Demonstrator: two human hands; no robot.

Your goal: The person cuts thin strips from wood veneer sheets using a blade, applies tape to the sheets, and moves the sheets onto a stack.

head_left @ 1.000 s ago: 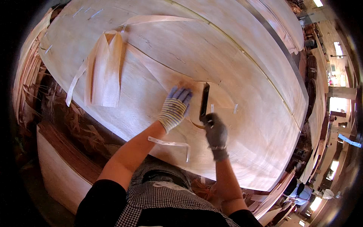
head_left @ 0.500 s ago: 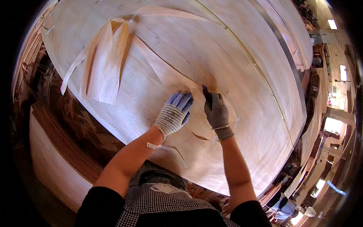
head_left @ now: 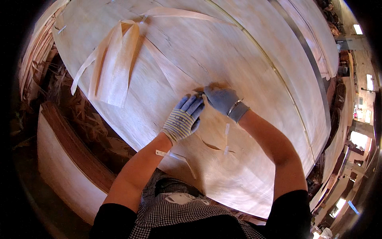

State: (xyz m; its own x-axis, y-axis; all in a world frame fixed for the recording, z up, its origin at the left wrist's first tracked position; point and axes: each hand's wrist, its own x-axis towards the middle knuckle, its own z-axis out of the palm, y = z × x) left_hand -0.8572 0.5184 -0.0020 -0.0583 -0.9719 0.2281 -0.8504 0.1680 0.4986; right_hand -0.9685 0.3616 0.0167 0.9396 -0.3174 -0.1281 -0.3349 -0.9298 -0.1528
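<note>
A large pale sheet of wood veneer (head_left: 262, 159) lies spread out before me. My left hand (head_left: 183, 117), in a striped glove with blue-grey fingers, rests flat on it with the fingers stretched out. Close beside those fingertips my right hand (head_left: 222, 99), in a grey glove, is closed around a dark knife (head_left: 199, 91). The blade points left and meets the veneer just above the left fingertips; most of the handle is hidden in the glove. A cut veneer piece with a pointed end (head_left: 167, 67) runs up and left from there.
Folded loose veneer strips (head_left: 113, 71) lie at the upper left. A thin yellowish stick (head_left: 274, 67) crosses the sheet on the right. Short white tape pieces (head_left: 227, 128) stick to the surface. A curved stack of sheets (head_left: 75, 147) stands at the left above scattered scraps.
My right hand has swung left and turned, bringing the knife from pointing up to pointing left beside my left fingertips. The left hand stays flat in place.
</note>
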